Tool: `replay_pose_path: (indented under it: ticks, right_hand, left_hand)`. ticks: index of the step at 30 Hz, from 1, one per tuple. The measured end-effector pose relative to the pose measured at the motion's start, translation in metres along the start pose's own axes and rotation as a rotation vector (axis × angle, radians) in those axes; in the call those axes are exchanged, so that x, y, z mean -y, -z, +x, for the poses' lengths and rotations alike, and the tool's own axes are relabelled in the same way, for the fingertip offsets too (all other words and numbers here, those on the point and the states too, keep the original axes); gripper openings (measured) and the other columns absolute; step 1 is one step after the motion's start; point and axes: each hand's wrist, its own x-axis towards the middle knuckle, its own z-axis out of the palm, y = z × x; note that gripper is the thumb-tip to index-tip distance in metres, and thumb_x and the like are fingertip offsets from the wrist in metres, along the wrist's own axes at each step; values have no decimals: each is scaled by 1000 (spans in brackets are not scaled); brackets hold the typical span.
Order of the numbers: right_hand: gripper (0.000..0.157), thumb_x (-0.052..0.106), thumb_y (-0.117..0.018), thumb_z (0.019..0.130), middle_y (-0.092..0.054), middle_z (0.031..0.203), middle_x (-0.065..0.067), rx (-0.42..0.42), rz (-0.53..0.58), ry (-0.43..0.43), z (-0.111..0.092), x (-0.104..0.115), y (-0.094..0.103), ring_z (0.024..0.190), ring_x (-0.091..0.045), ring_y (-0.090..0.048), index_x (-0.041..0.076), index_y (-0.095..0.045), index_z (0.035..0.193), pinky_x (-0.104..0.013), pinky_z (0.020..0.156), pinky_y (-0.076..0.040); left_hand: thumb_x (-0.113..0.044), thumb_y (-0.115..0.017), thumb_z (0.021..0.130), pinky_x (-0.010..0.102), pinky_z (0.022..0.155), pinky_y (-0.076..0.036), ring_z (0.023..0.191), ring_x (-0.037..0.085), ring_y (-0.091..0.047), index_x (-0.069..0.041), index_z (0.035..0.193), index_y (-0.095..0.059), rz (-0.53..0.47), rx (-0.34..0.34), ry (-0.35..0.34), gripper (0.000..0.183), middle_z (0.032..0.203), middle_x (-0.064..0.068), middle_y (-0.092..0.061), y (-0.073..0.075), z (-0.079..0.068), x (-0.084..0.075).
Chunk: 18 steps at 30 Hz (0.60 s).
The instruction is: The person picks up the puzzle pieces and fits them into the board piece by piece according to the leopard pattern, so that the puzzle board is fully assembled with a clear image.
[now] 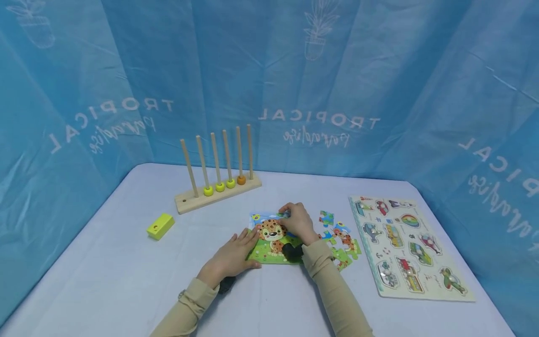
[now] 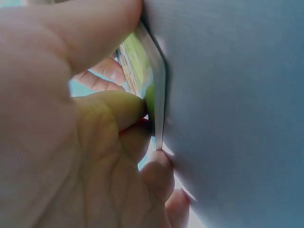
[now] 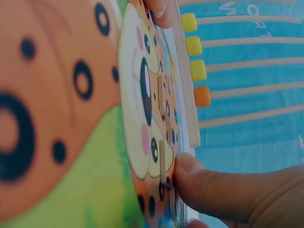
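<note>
A jigsaw puzzle board (image 1: 268,254) with a spotted leopard cub on green grass lies flat on the white table. My left hand (image 1: 233,255) rests at its left side, fingers extended over the edge, and the thumb (image 2: 99,28) lies along the near edge in the left wrist view. At the board's upper right, my right hand (image 1: 298,221) pinches a puzzle piece (image 1: 284,214) with blue on it. In the right wrist view its thumb (image 3: 192,178) presses beside a piece (image 3: 163,161) standing slightly proud of the leopard's face. The right fingertips are mostly hidden there.
Loose puzzle pieces (image 1: 344,241) lie right of the board. Further right is a knob puzzle board (image 1: 404,243) of vehicles. A wooden peg stand (image 1: 198,202) with yellow and orange beads stands behind, and a yellow block (image 1: 161,226) sits at left. Blue curtains (image 1: 236,70) enclose the table.
</note>
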Motion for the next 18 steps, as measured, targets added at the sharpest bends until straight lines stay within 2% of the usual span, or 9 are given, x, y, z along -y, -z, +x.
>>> replay_pose_path:
  ticks: [7,11,15,18]
  right_hand:
    - [20,21,-72,88,-58,114,-14,-4,-8,8,-2,2,-1,94,-28,-58,14,-70,108,-43,76,-51]
    - [23,19,-70,90,-59,114,-17,10,26,75,-2,-3,3,95,-30,-59,10,-69,111,-42,77,-52]
    - [30,18,-65,94,-58,123,-22,40,128,112,0,-22,21,101,-34,-61,5,-65,120,-40,79,-54]
    - [36,17,-64,94,-56,128,-24,17,114,62,0,-44,44,108,-38,-59,3,-61,126,-46,84,-54]
  left_hand:
    - [-44,-63,90,53,121,-22,149,37,-20,-3,151,-32,2,6,3,79,161,12,-24,3,1,0]
    - [-43,-64,90,53,121,-22,148,37,-21,-3,150,-32,2,4,2,79,160,12,-25,3,0,-1]
    - [-44,-63,90,53,121,-23,148,36,-22,-2,150,-33,4,2,-1,78,160,12,-25,2,-1,-1]
    - [-44,-63,90,52,122,-23,148,35,-22,-2,150,-33,-5,1,2,79,160,12,-25,3,-2,-1]
